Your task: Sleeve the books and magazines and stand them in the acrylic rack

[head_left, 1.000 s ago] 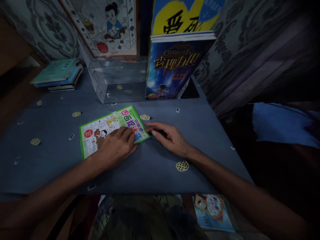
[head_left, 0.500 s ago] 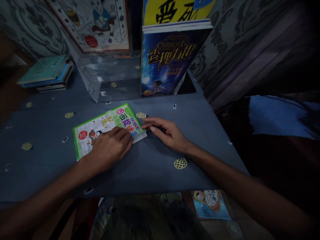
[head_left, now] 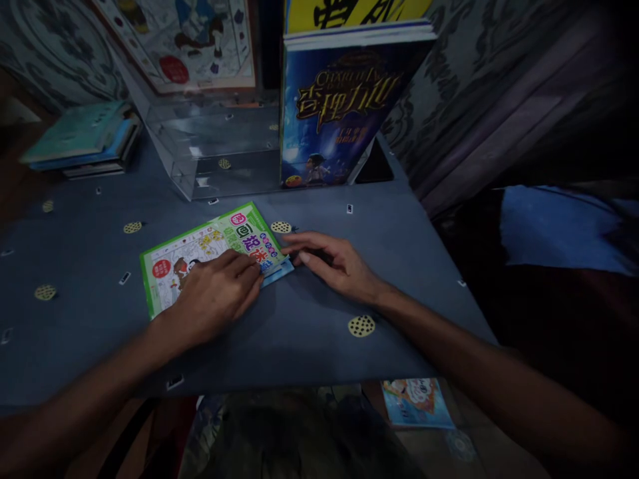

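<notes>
I have left hand point(head_left: 217, 286) fingers close together atop the green-edged book point(head_left: 219, 241), grip unclear; right hand point(head_left: 347, 269) fingers at its right corner, can't tell if pinching. It's on the bench point(head_left: 309, 352), near clear stand point(head_left: 182, 183), blue book point(head_left: 332, 126).

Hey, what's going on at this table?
Someone has both hands at a green-edged book lying on the table. The left hand rests on its cover. The right hand is at its right corner; I can't tell if it's gripping. A blue layer shows under the cover there. Behind, a dark blue book stands up.
</notes>
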The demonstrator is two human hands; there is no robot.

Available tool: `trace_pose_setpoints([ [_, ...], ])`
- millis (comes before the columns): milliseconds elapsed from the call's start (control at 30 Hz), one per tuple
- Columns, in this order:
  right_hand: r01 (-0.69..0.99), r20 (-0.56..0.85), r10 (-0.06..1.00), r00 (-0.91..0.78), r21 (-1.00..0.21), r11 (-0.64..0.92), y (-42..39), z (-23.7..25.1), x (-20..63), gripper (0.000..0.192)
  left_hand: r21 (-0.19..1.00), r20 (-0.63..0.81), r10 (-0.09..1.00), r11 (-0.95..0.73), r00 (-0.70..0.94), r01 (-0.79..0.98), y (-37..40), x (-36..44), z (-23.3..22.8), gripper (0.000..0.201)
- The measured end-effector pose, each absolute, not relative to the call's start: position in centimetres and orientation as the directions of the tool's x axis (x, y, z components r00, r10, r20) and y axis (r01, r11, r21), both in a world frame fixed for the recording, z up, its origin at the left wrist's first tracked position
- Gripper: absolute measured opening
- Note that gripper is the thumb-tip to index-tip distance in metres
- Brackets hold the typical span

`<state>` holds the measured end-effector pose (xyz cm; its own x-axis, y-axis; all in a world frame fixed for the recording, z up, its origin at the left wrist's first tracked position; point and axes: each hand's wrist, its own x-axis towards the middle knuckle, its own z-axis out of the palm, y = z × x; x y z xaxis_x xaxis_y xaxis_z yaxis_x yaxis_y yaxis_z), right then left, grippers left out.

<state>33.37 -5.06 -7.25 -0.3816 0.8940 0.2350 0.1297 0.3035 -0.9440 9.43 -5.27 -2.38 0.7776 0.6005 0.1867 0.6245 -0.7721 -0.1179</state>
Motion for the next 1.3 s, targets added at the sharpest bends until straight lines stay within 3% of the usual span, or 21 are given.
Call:
trace_pose_setpoints([
  [233, 0.263, 0.305, 0.859, -0.412, -0.863, 0.432, -5.0, -6.9, 33.3, 0.025, -0.153, 0.205, 0.576, -0.78, 0.791, 0.607, -5.4, 9.5, -2.7, 0.03],
  [400, 0.361, 0.446, 0.698, -0.56, -0.627, 0.69, -5.0, -7.4, 33.6, 0.019, -0.184, 0.214, 0.565, -0.778, 0.797, 0.6, -5.8, 9.5, -3.5, 0.026],
  [533, 0.443, 0.46, 0.638, -0.617, -0.467, 0.765, -5.2, -8.1, 33.8, 0.019, -0.122, 0.141, 0.601, -0.778, 0.786, 0.617, -5.4, 9.3, -3.5, 0.025],
  [633, 0.499, 0.468, 0.63, -0.62, -0.384, 0.777, -5.4, -8.6, 33.7, 0.024, -0.029, 0.095, 0.66, -0.747, 0.746, 0.664, -4.1, 8.2, -3.0, 0.024],
  [833, 0.516, 0.498, 0.582, -0.643, -0.28, 0.81, -4.9, -8.6, 33.8, 0.029, -0.017, -0.029, 0.843, -0.538, 0.538, 0.842, -1.7, 5.0, -1.6, 0.037],
  [1300, 0.758, 0.312, 0.731, -0.606, -0.05, 0.65, 3.7, -6.9, 32.9, 0.027, -0.193, -0.121, 0.901, -0.434, 0.417, 0.88, -2.6, 5.9, -0.1, 0.034],
])
